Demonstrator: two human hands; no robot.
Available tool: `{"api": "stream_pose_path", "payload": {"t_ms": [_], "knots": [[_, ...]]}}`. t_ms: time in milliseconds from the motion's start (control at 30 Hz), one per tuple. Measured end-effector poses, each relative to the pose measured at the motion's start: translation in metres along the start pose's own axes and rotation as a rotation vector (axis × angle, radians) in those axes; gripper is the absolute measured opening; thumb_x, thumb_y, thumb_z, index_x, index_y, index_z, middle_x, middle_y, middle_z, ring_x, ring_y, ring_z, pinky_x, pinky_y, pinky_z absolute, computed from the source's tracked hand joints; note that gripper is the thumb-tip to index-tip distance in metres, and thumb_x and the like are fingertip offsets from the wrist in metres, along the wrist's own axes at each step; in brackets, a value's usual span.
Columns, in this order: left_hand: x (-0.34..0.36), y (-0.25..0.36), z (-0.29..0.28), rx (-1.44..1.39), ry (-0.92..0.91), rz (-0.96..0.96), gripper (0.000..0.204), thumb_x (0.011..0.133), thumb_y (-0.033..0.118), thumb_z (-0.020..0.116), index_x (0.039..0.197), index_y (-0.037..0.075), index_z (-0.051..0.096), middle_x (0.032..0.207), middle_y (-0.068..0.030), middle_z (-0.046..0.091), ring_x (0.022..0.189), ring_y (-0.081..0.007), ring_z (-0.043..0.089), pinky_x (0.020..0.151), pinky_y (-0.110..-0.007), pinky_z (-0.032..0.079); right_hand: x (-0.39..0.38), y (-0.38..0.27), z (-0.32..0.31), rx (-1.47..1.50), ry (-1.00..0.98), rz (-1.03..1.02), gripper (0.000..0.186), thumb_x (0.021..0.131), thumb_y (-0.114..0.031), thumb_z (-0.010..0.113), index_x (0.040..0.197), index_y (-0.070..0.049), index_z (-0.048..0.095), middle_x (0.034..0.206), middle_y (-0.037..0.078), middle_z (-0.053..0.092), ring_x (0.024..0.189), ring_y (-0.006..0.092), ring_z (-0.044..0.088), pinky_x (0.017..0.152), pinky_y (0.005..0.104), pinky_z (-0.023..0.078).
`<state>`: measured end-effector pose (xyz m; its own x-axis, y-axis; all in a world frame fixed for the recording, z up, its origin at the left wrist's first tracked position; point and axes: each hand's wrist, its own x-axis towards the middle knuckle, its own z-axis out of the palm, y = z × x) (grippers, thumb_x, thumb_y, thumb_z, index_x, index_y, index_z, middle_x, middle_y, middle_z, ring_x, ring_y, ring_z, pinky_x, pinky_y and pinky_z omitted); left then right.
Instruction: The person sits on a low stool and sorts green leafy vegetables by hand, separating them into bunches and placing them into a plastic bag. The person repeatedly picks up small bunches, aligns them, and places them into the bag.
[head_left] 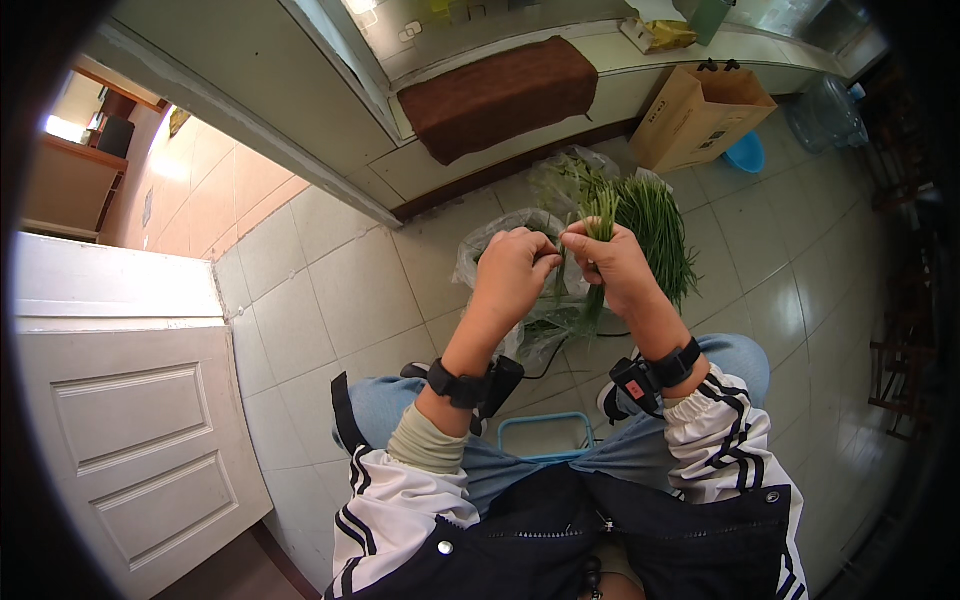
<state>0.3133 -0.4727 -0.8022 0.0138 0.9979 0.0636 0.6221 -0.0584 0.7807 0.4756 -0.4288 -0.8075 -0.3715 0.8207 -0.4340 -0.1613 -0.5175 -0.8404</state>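
My right hand [622, 268] is wrapped round a small bunch of chives [601, 212], with the leaves pointing up and away and the stalk ends below the fist. Close on its left, my left hand [515, 275] is closed in a pinch at a thin green chive stalk; the fingertips partly hide it. Just beyond the right hand lies a large pile of long chives [655, 235] on the floor. Under and beyond the left hand is a clear plastic bag [476, 252] with some greens in it. Leafy greens [572, 182] in clear plastic lie farther back.
A brown paper bag [690, 120] stands by the wall, beside a blue basin [745, 153] and a large clear water bottle [828, 115]. Brown cloth [500, 98] drapes over the ledge. A white door [140, 430] stands at left. A blue metal frame [545, 418] shows between my legs.
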Motion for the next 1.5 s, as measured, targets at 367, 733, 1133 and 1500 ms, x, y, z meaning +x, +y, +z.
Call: {"api": "stream_pose_path", "payload": {"t_ms": [367, 733, 1133, 1500], "knots": [[-0.005, -0.005, -0.014, 0.3, 0.171, -0.076, 0.011, 0.072, 0.013, 0.067, 0.073, 0.004, 0.061, 0.078, -0.0096, 0.058, 0.078, -0.0296, 0.053, 0.069, -0.039, 0.044, 0.003, -0.001, -0.01, 0.182, 0.032, -0.058, 0.01, 0.083, -0.012, 0.066, 0.09, -0.006, 0.062, 0.079, -0.001, 0.061, 0.059, 0.0049, 0.048, 0.042, 0.0191, 0.032], [0.001, -0.001, -0.007, 0.107, 0.191, -0.008, 0.015, 0.072, 0.012, 0.069, 0.08, 0.004, 0.059, 0.082, -0.0102, 0.059, 0.081, -0.0289, 0.054, 0.072, -0.038, 0.044, 0.005, 0.005, -0.003, 0.16, 0.002, -0.015, 0.013, 0.083, -0.015, 0.067, 0.091, -0.007, 0.061, 0.081, 0.002, 0.063, 0.058, 0.0049, 0.049, 0.043, 0.0186, 0.033], [0.004, -0.002, 0.002, -0.174, 0.12, -0.05, 0.01, 0.074, 0.01, 0.063, 0.079, 0.002, 0.06, 0.081, -0.0115, 0.061, 0.081, -0.0296, 0.056, 0.072, -0.038, 0.045, 0.003, 0.006, 0.002, 0.067, -0.047, 0.04, 0.012, 0.08, -0.011, 0.069, 0.089, -0.007, 0.062, 0.069, -0.003, 0.054, 0.058, 0.0062, 0.047, 0.045, 0.0199, 0.032], [0.003, -0.002, 0.004, -0.158, 0.132, -0.03, 0.01, 0.074, 0.01, 0.061, 0.078, 0.001, 0.06, 0.081, -0.0124, 0.061, 0.082, -0.03, 0.057, 0.073, -0.038, 0.045, 0.003, 0.007, 0.0, 0.057, -0.034, 0.015, 0.014, 0.077, -0.006, 0.07, 0.087, -0.006, 0.059, 0.068, -0.002, 0.053, 0.056, 0.0065, 0.046, 0.044, 0.02, 0.032]]}}
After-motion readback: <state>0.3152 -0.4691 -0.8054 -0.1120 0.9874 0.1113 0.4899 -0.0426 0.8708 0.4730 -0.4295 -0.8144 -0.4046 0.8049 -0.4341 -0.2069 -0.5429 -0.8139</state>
